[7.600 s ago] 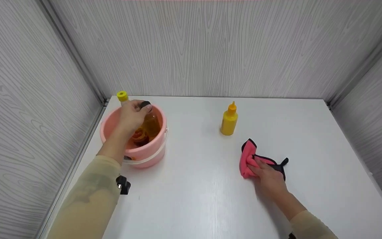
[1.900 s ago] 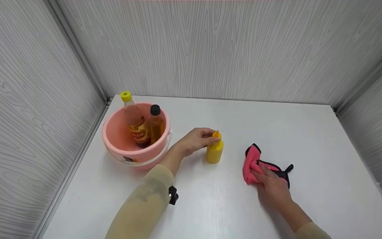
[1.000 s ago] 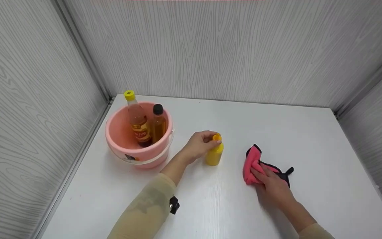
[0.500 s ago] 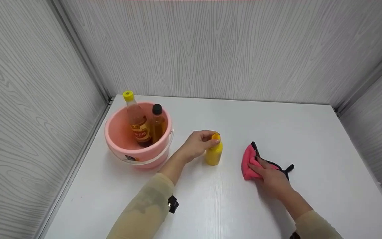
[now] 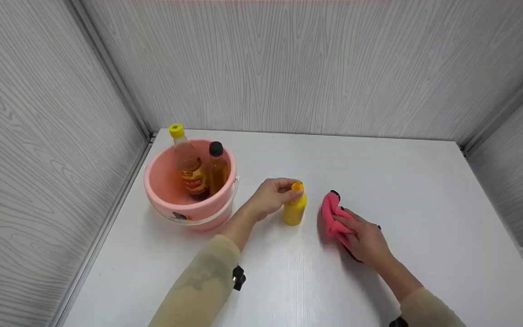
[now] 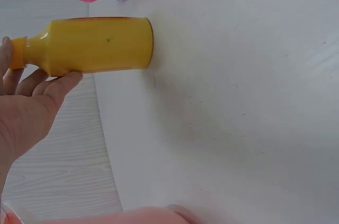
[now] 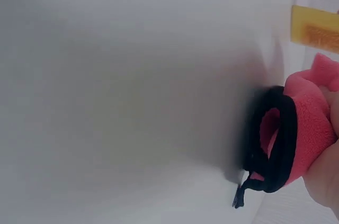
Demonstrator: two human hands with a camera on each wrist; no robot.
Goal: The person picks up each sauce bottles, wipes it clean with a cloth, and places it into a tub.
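Bucket: off to the left of my left hand I see a pink bucket [image 5: 189, 213] on the white surface [image 5: 288, 281], with two bottles standing in it, a yellow-capped bottle [image 5: 184, 159] and a black-capped bottle [image 5: 217, 165].
Left hand: my left hand [image 5: 270, 200] has its fingers curled round the neck and cap of the yellow squeeze bottle [image 5: 294, 210], holding it at the top.
Yellow squeeze bottle: it stands upright on the surface, right under my left fingertips and between my two hands.
Cloth: the pink cloth [image 5: 332, 217] with black edging lies bunched just to the right of the yellow squeeze bottle, not touching it as far as I can see.
Right hand: my right hand [image 5: 366, 238] grips the pink cloth, fingers bent over it against the surface.
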